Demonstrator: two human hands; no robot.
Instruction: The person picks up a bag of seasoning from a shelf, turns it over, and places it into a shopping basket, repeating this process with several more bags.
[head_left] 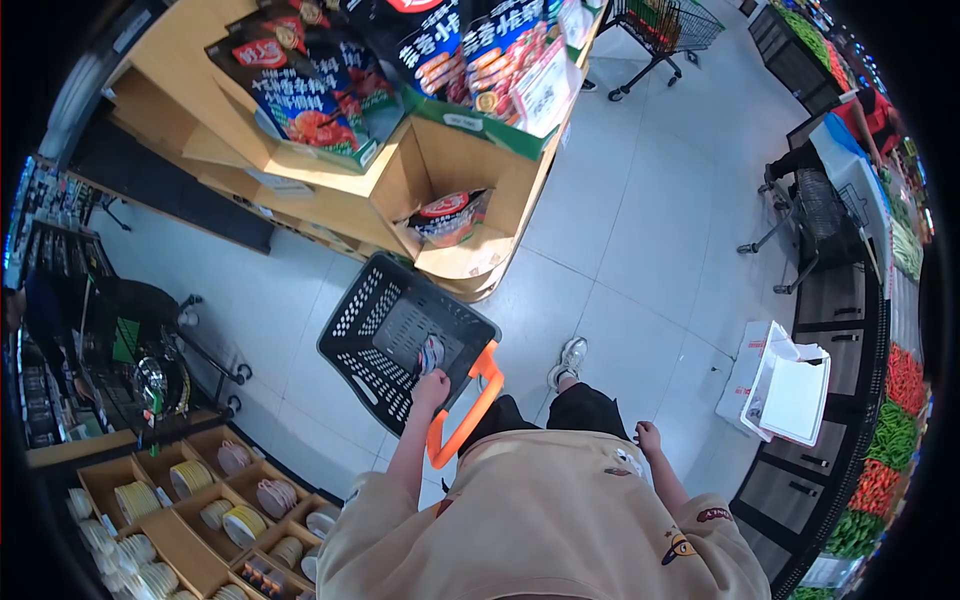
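My left hand [430, 388] is closed on a small white, blue and red packet [431, 354] over the inside of a dark grey shopping basket [370, 305]. The basket has an orange handle [468, 420], which lies swung to its near side, close to my left wrist. No other item shows inside the basket. On the other side of my body, my right hand [648, 437] hangs beside my dark shorts with its fingers curled, and I see nothing in it.
Ahead is a wooden display [400, 170] with food bags [300, 90]. Dishes [243, 524] fill a compartment shelf at lower left. A person with a cart [140, 350] is at left. On the right are a white foam box [790, 395], a cart [825, 220], vegetables [890, 430] and another person [868, 125].
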